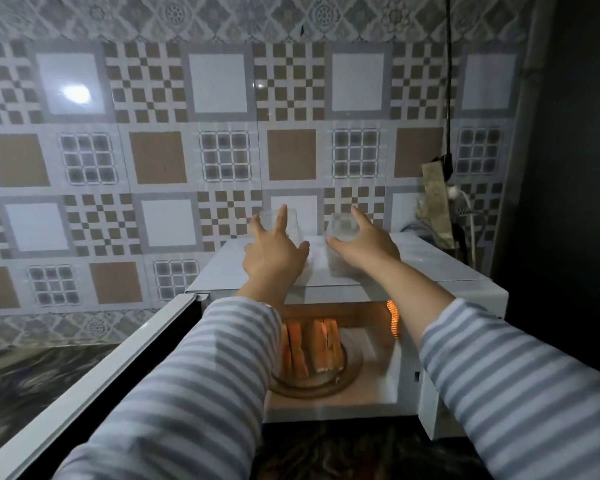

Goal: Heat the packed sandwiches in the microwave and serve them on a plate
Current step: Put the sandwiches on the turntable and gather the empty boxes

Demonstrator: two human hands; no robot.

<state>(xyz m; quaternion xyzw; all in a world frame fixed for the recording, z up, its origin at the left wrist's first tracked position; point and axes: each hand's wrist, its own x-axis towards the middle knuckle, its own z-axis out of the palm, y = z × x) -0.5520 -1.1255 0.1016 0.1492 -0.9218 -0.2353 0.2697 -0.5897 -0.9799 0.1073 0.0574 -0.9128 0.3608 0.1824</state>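
Both hands reach over the white microwave oven point(430, 268), whose door point(94, 386) is swung open to the left. The left hand point(272, 252) holds a clear plastic container point(293, 223) with fingers spread; the right hand point(364, 242) grips another clear container point(342, 228). Toasted sandwiches point(312, 344) stand on the glass turntable point(347, 374) inside the lit cavity, well clear of its walls. The dark marbled worktop point(25, 379) lies left. No writing is readable.

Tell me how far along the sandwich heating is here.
Done: sandwiches stand on the turntable inside the microwave, door open. In hand: left hand and right hand grasp clear containers on top. Left: no serving plate visible.
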